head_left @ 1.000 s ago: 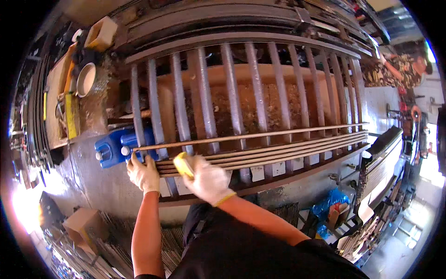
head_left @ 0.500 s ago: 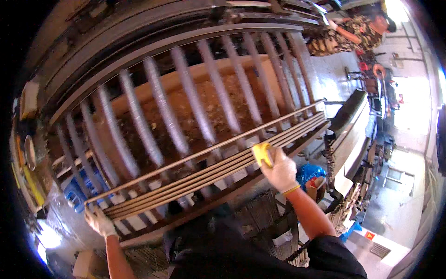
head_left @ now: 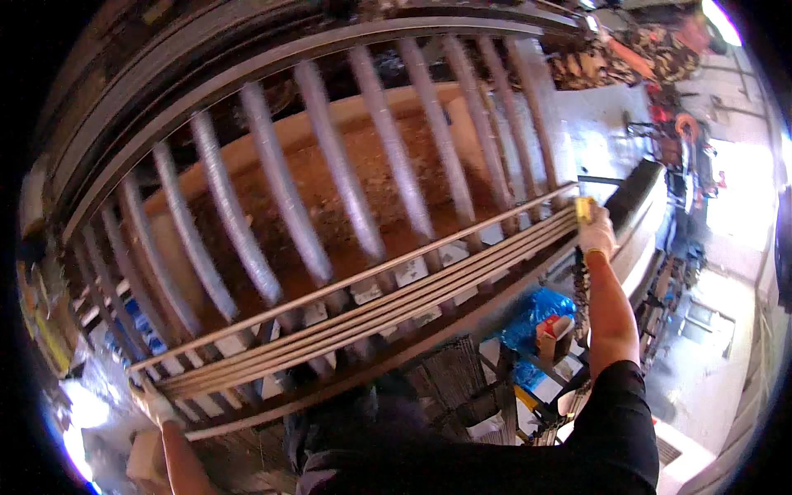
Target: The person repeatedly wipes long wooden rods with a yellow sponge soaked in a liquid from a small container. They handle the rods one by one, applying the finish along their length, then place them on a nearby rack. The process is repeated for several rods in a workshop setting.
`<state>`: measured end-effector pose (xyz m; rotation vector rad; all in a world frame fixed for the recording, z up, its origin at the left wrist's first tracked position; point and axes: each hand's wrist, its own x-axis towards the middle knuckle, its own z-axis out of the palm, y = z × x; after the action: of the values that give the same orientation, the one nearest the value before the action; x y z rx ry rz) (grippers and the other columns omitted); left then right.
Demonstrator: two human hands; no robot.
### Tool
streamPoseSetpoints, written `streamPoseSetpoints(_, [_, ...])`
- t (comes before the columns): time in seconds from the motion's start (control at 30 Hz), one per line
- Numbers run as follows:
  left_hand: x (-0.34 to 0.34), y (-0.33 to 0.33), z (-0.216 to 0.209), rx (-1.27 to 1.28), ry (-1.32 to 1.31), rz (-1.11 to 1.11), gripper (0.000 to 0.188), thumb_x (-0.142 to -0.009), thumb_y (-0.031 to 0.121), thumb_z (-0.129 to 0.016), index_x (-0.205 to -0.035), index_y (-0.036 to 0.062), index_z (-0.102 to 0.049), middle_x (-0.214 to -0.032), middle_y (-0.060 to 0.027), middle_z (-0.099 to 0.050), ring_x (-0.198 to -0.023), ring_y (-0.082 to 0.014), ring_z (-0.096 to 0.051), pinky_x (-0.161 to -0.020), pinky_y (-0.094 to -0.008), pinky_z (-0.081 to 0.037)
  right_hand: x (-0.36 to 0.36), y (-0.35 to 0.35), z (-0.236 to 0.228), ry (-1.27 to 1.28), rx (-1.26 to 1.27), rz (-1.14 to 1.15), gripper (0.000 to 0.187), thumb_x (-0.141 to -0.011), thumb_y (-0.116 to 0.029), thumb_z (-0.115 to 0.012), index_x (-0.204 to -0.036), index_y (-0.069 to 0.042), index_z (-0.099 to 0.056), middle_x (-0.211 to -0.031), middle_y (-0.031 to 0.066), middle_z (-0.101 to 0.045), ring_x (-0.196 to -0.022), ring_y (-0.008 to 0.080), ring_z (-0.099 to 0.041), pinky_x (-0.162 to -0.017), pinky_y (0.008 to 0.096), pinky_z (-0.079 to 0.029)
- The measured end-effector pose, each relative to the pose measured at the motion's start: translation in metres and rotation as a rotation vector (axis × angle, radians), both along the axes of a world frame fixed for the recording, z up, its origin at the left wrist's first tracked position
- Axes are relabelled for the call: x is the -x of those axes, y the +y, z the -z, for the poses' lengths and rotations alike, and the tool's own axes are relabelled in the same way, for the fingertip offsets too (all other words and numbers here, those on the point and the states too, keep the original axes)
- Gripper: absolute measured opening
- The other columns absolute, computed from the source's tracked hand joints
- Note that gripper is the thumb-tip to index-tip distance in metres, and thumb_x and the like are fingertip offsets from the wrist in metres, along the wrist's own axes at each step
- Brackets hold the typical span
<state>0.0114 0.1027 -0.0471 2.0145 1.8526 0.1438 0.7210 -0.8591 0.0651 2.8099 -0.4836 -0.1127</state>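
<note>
Several slim, light-brown rods lie side by side across the slats of a metal rack. One single rod lies a little apart on their far side. My right hand, in a pale glove, is closed around a yellow palm-sized block at the rods' right end; its exact kind is unclear. My left hand, also gloved, is at the rods' left end. Blur hides how its fingers are placed and whether they pinch anything.
A dark beam stands just beyond my right hand. Under the rack's near right side are a blue plastic bag and a red-and-white box. Stacked dark strips lie below. Another person in camouflage clothing is at the far right.
My right hand has slid the yellow block rightward, from past the rods' middle to their right end, straightening the arm. My left hand stays at the left end. The view has shifted slightly.
</note>
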Motion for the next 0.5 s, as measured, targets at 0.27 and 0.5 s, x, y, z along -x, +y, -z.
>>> streamPoseSetpoints(0.27, [0.013, -0.027, -0.009, -0.289, 0.423, 0.411, 0.069, -0.115, 0.041, -0.066, -0.174, 0.0112, -0.049, -0.173, -0.0297, -0.048, -0.157, -0.0501, -0.048, -0.131, -0.0570, -0.040, 0.104, 0.122, -0.022, 0.004, -0.402, -0.109, 0.068, -0.107, -0.040, -0.072, -0.159, 0.002, -0.059, -0.144, 0.0283, -0.076, -0.130, 0.0430, -0.076, -0.110, 0.0496, -0.057])
streamPoseSetpoints(0.5, [-0.061, -0.042, -0.028, -0.173, 0.285, 0.155, 0.071, -0.109, 0.048, -0.071, -0.170, 0.0142, -0.055, -0.164, -0.0301, -0.055, -0.145, -0.0523, -0.057, -0.120, -0.0597, -0.050, 0.248, 0.264, -0.009, 0.002, -0.675, -0.132, 0.057, -0.106, -0.035, -0.076, -0.148, 0.002, -0.063, -0.129, 0.0272, -0.080, -0.117, 0.0417, -0.079, -0.103, 0.0511, -0.059])
